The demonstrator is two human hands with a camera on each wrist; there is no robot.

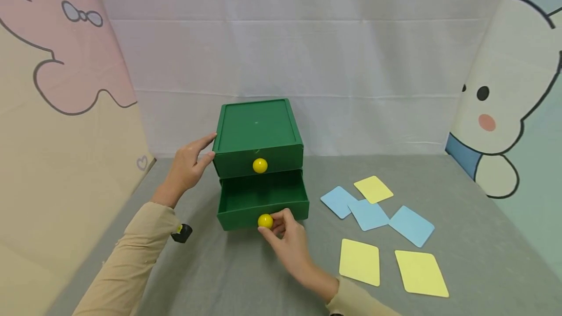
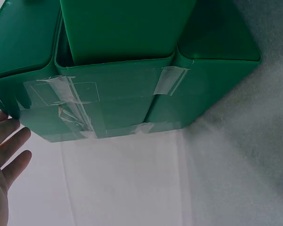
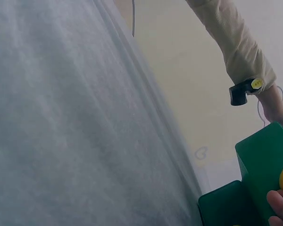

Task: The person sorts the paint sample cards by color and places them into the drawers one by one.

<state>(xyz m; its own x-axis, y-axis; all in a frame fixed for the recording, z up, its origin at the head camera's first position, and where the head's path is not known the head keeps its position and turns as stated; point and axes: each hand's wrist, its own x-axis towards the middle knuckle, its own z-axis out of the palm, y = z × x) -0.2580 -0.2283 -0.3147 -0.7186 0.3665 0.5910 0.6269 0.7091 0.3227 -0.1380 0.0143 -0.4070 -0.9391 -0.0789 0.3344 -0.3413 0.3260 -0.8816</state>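
A green drawer cabinet [image 1: 256,126] stands on the table, its stacked units joined with clear tape [image 2: 172,80]. One drawer [image 1: 263,216] below the top one sticks out toward me, and nothing shows inside it. My right hand [image 1: 291,245] pinches that drawer's round yellow knob [image 1: 265,221] between thumb and fingers. The top drawer [image 1: 239,162], with its own yellow knob [image 1: 260,165], is closed. My left hand [image 1: 186,165] rests its extended fingertips at the upper left side of the cabinet. In the left wrist view its fingers [image 2: 12,143] are spread beside the green wall.
To the right lie several yellow cards [image 1: 360,262] and blue cards [image 1: 411,226], some overlapping. A white curtain [image 1: 307,52] hangs behind the cabinet. Cloth panels with cartoon animals flank the grey table [image 1: 197,277]. A black wrist camera [image 1: 182,233] sits at my left sleeve.
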